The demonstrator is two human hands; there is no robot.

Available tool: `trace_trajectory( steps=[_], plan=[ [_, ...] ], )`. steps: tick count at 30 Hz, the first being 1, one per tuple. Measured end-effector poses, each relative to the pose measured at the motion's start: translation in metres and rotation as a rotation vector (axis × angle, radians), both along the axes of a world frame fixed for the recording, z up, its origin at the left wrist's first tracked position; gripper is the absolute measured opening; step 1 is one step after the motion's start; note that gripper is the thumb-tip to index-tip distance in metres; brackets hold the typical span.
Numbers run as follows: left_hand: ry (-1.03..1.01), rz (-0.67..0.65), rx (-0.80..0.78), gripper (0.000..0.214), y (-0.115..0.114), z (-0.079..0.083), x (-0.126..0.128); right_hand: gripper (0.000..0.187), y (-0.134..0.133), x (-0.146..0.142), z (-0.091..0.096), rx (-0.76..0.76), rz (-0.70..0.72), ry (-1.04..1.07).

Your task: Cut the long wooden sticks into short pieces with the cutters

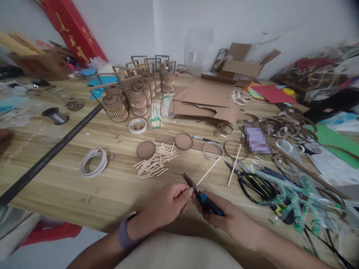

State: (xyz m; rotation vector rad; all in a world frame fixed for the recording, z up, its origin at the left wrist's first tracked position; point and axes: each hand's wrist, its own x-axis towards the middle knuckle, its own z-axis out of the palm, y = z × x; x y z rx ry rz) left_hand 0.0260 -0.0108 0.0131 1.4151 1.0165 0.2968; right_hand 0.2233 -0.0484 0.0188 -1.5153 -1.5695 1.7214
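My left hand (171,201) is closed in a pinch on the near end of a thin wooden stick (209,171). The stick slants away to the upper right, its far end near a white tape ring (212,150). My right hand (228,218) grips blue-and-black-handled scissors (211,205), with slightly parted blades across the stick close to my left fingertips. Beyond my hands lies a loose pile of short cut sticks (153,164). It borders a round cardboard disc with a notched rim (146,149); a similar disc (183,141) lies farther right. Another long stick (234,166) rests on the table at right.
Black-handled shears (256,185) and plastic wrappers (303,201) crowd the right side. Several small lidded baskets with tall handles (138,101) stand at the back, beside cardboard sheets (204,93). White tape rolls (93,162) and a dark strip (56,151) lie left.
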Motion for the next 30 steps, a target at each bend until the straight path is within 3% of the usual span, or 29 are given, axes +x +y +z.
trace_trajectory(
  steps=[7, 12, 15, 20, 22, 26, 30],
  plan=[
    [0.064, 0.017, 0.102, 0.038, 0.002, -0.003, -0.003, 0.035, 0.002, -0.002, 0.001, -0.021, 0.03, 0.072],
    [0.055, 0.163, 0.232, 0.033, 0.006, 0.006, -0.014, 0.027, -0.002, 0.005, 0.002, -0.053, 0.042, 0.056],
    [0.113, 0.235, 0.282, 0.031, 0.01, 0.006, -0.019, 0.013, -0.005, 0.008, 0.0, 0.119, 0.037, -0.128],
    [0.23, 0.138, 0.452, 0.03, 0.01, -0.003, -0.013, 0.013, 0.01, -0.003, 0.003, 0.783, -0.081, -0.439],
    [0.276, 0.096, 0.525, 0.029, 0.007, -0.008, -0.009, 0.02, 0.019, -0.011, 0.0, 0.938, -0.051, -0.502],
    [0.362, 0.054, 0.622, 0.021, 0.002, -0.016, -0.006, 0.016, 0.032, -0.025, -0.014, 0.908, 0.015, -0.733],
    [0.448, 0.006, 0.684, 0.028, 0.003, -0.02, -0.004, 0.015, 0.033, -0.031, -0.024, 0.873, 0.001, -0.871]
  ],
)
